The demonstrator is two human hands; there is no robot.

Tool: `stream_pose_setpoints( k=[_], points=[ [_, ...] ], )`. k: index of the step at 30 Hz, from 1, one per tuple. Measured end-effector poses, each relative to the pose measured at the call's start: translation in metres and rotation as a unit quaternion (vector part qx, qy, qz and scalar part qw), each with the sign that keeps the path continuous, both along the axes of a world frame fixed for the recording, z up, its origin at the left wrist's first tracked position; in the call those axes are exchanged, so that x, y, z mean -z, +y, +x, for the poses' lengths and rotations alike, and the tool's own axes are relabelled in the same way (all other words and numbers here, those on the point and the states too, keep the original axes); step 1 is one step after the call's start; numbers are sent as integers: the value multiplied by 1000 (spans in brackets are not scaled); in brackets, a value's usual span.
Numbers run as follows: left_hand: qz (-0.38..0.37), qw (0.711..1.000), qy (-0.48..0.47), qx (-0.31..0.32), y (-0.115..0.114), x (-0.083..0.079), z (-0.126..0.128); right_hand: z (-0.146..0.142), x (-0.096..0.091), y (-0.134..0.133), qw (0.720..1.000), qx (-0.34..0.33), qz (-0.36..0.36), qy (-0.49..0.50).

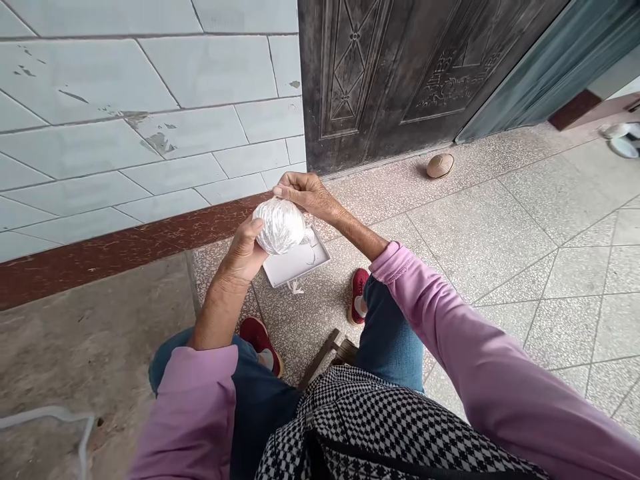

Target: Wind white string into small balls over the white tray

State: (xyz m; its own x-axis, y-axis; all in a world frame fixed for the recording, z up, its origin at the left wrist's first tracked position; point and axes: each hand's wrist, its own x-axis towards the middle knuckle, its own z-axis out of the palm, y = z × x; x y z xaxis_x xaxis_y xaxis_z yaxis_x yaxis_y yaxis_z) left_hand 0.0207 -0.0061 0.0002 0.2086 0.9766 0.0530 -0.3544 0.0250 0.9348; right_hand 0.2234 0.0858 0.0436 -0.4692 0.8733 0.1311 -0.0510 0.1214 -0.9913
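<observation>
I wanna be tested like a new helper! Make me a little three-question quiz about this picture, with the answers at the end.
1. True or false: the white ball of string is resting on the person's knee.
2. What colour are the shoes?
A) yellow
B) red
C) green
3. Fill in the blank: the shallow white tray lies on the speckled ____.

Key:
1. False; the left hand is holding it up.
2. B
3. floor
</observation>
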Motion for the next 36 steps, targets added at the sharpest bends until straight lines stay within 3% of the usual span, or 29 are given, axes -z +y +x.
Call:
stream_pose_setpoints(
  k=[9,11,14,16,19,24,30,36],
  points=[
    [18,996,-32,-84,2,1,4,-28,18,-5,992,80,-93,41],
    [-1,998,-10,-67,-1,2,2,-31,23,-6,988,100,-106,55],
    [-31,999,29,11,-7,1,-6,-29,28,-7,985,111,-120,55],
    [-35,997,32,56,-9,-2,-10,-26,30,-7,986,107,-113,53],
    [-27,997,14,70,-8,-6,-12,-25,31,-4,991,95,-86,45],
    [-36,998,47,30,-5,-2,-7,-29,27,-1,994,93,-52,12],
    [31,988,143,-41,-5,-2,-7,-22,19,1,992,119,-24,22],
    [62,980,181,-53,-2,-6,-9,-6,0,2,990,132,16,38]
  ],
)
